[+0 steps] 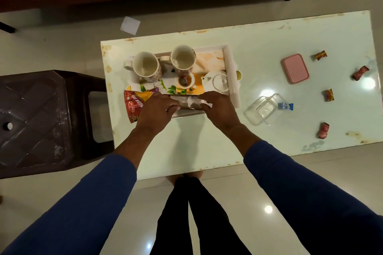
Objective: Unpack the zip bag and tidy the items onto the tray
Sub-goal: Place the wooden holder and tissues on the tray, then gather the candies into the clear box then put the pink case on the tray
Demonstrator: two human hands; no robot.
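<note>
A white tray (232, 72) on the pale table holds two mugs (146, 66), a small cup (184, 81) and a white teapot (217, 80). A red snack packet (133, 105) lies at the tray's near left corner. Over the tray's near edge, both hands hold a brown packet with a white crumpled wrap (191, 102). My left hand (157, 109) grips its left end and my right hand (217, 107) pinches its right end. I cannot make out a zip bag for certain.
Right of the tray lie a clear glass container (260, 109), a blue-wrapped sweet (286, 106), a pink lidded box (295, 68) and several red-brown wrapped sweets (323, 130). A dark plastic stool (41, 120) stands left of the table. A sofa runs along the far side.
</note>
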